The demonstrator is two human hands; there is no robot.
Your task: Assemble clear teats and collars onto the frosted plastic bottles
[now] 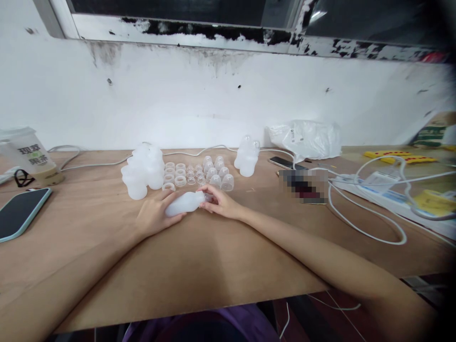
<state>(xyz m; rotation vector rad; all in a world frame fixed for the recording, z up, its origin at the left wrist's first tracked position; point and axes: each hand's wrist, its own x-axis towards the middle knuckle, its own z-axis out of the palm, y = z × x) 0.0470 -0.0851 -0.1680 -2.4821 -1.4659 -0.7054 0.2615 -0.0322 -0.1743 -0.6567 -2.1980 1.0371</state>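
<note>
A white translucent baby bottle (184,203) lies on its side between my hands, its neck pointing right. My left hand (156,211) is wrapped round the body near the base. The fingers of my right hand (220,201) close on the clear part at the neck end, which they partly cover. Just beyond stand rows of collar rings (180,180), small clear nipples (191,180) and clear dome caps (227,182). A cluster of white bottle bodies (147,164) stands to the left of these rows. Behind them on the right are a few capped bottles (246,159).
On the left are a drink cup (37,159), black glasses (24,178) and a phone (23,213). A plastic bag (306,137), another phone (287,163), a pixelated item (303,186), a power strip (395,199) and looping white cables (366,237) lie on the right.
</note>
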